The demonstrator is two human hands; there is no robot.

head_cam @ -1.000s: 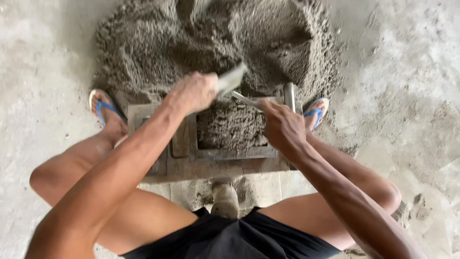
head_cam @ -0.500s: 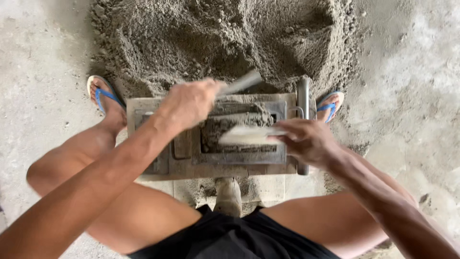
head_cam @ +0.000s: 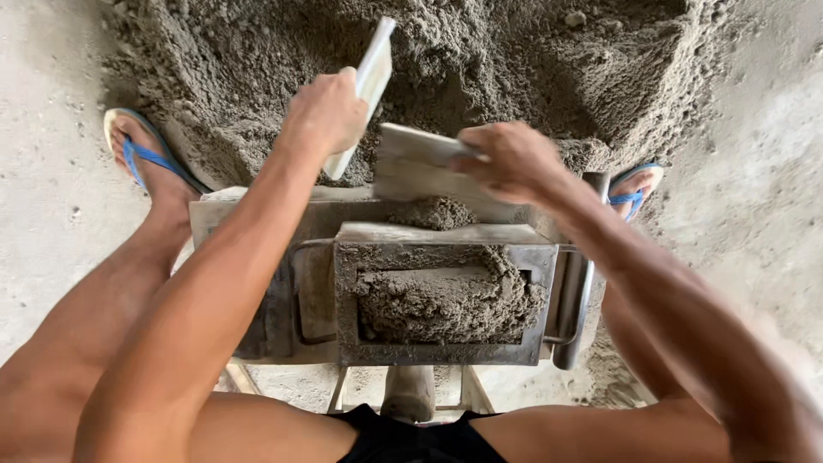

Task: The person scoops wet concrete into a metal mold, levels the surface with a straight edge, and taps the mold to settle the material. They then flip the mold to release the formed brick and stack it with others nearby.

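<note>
My left hand (head_cam: 324, 111) grips a flat pale board (head_cam: 369, 77), held nearly upright over the pile of damp grey sand mix (head_cam: 480, 60). My right hand (head_cam: 510, 159) holds a second flat board (head_cam: 411, 167), tilted toward the mould, with a clump of mix (head_cam: 433, 213) sliding off its lower edge. Below both hands stands a rectangular metal block mould (head_cam: 347, 300), partly filled with lumpy mix (head_cam: 441, 300).
A metal lever handle (head_cam: 574, 291) runs along the mould's right side. My feet in blue flip-flops (head_cam: 137, 154) (head_cam: 633, 190) rest either side of the mould at the pile's edge. My bare knees frame the mould. Grey concrete floor (head_cam: 754, 171) lies around.
Both hands have moved away from the mould toward the pile. The boards have lifted out of the mould, and a clump of mix now drops at its far edge.
</note>
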